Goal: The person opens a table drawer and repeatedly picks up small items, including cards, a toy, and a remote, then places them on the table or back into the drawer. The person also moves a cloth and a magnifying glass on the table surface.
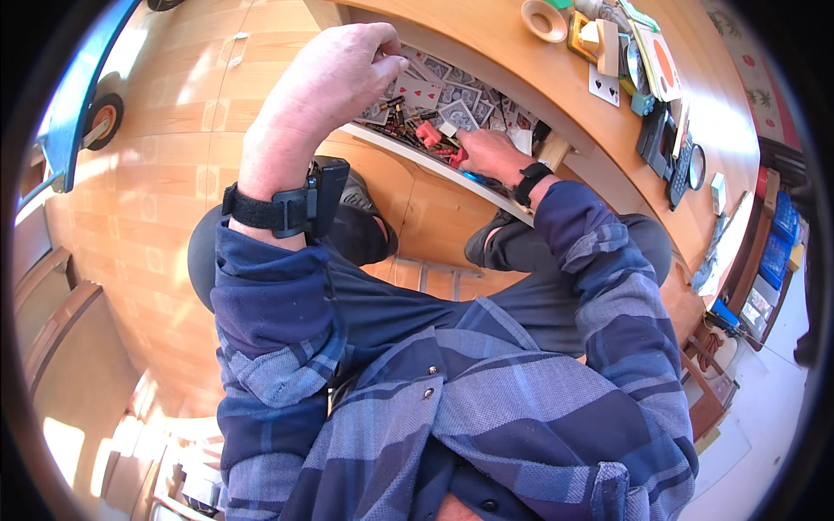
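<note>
An open drawer [423, 155] in front of me holds loose playing cards [458, 116], many face down, with a face-up heart card [418, 92] among them. Batteries and small dark pieces lie along its front side, near a red plastic piece [428, 133] and a small white block [448, 128]. My left hand [345, 75] is raised over the drawer's left end, fingers curled; whether anything is between thumb and fingers cannot be told. My right hand [490, 154] reaches into the drawer's right part, its fingertips at red pieces and beside a blue item [477, 177]; its grip is partly hidden.
On the wooden desk top [495, 39] lie a round wooden dish [544, 19], wooden blocks [607, 49], a spade card [603, 86], a remote control [681, 172] and a magnifying glass [696, 167]. A blue wheeled frame [81, 91] stands at the left. My knees are below the drawer.
</note>
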A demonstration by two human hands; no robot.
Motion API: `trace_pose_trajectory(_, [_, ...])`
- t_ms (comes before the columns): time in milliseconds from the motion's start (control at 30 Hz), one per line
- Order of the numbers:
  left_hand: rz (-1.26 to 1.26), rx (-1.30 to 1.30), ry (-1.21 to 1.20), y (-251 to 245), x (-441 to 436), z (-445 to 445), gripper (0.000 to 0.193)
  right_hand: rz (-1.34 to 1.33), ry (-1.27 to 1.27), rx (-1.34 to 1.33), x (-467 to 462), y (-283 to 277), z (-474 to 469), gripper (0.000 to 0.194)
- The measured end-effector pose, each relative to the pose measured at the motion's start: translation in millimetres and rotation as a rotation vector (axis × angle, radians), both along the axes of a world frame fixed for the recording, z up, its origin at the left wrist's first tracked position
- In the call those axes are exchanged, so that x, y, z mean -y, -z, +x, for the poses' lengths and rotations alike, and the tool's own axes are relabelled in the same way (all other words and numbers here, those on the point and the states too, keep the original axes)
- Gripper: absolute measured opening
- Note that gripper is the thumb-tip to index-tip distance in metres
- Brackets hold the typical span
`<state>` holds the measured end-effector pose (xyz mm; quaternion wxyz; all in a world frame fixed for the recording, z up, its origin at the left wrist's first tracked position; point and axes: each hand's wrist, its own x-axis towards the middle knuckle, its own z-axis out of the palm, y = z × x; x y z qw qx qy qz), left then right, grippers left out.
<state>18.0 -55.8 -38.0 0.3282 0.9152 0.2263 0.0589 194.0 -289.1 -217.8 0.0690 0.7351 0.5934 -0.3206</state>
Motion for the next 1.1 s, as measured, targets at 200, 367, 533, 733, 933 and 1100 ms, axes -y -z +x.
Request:
trace_pose_trajectory(200, [0.027, -0.040, 0.019, 4, 2, 6, 0.028, 0.047, 0.754, -0.750, -18, 21, 7, 0.024])
trace_pose_trajectory(367, [0.010, -0.066, 0.031, 6, 3, 16, 0.028, 0.238, 0.766, -0.893, -15, 26, 30, 0.019])
trace_pose_trajectory(533, [0.040, -0.120, 0.051, 8, 5, 26, 0.030, 0.220, 0.144, -0.223, 4, 28, 21, 0.023])
trace_pose_trajectory(733, [0.031, -0.158, 0.067, 13, 7, 36, 0.030, 0.284, 0.015, -0.075, 12, 34, -1, 0.030])
trace_pose_trajectory(933, [-0.023, -0.179, 0.069, 15, 7, 39, 0.029, 0.283, 0.018, 0.073, 9, 38, -1, 0.038])
trace_pose_trajectory(1100, [0.013, -0.151, 0.072, 16, 6, 35, 0.028, 0.439, 0.231, 0.180, 0, 37, 18, 0.029])
